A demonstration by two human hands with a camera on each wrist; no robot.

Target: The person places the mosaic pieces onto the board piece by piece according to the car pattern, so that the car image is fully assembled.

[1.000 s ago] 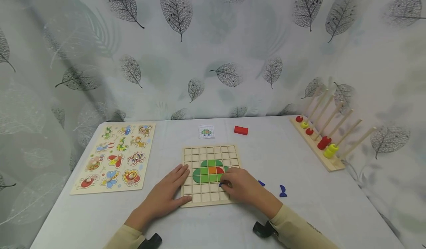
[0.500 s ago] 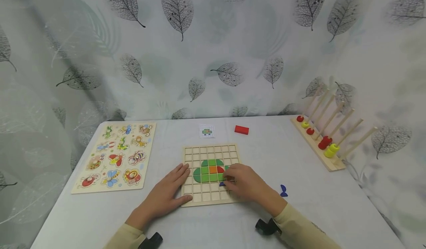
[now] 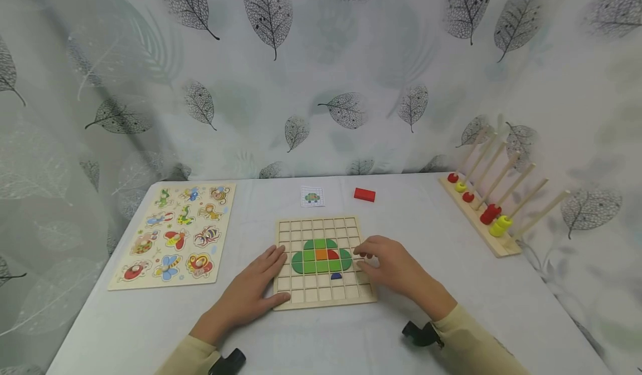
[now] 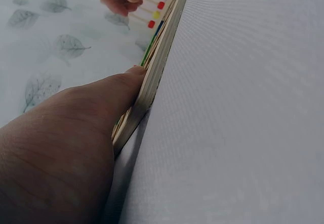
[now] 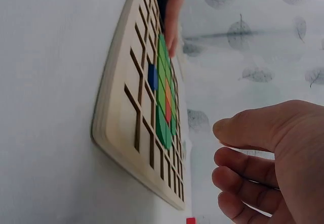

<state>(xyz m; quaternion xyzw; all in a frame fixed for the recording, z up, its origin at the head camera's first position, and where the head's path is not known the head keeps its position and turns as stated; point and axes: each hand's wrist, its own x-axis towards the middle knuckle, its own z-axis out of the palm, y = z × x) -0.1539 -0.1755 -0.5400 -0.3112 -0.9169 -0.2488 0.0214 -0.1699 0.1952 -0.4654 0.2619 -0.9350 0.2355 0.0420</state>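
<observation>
A wooden grid board point(image 3: 297, 296) lies on the table, with green tiles point(image 3: 309, 265), an orange tile point(image 3: 321, 255) and a red tile point(image 3: 332, 254) set together in its cells. Just below them sits a small dark blue half-round tile point(image 3: 336, 276). My left hand point(image 3: 253, 286) rests on the board's left side, fingers and thumb extended over its edge; the left wrist view shows the thumb point(image 4: 114, 92) against the rim. Over the board's right edge, my right hand point(image 3: 396, 263) hovers with loosely bent fingers and nothing between them, as the right wrist view point(image 5: 253, 158) confirms.
Behind the board lie a small pattern card point(image 3: 312, 197) and a red block point(image 3: 364, 194). An insect picture puzzle point(image 3: 223, 241) is at the left. At the right stands a wooden peg rack point(image 3: 494, 244) with red and yellow beads. A leaf-print curtain point(image 3: 241, 146) backs the table.
My right hand has let go of the blue tile, leaving it in a cell, and moved right off the tiles. It now covers the loose blue pieces on the table. My left hand stays put.
</observation>
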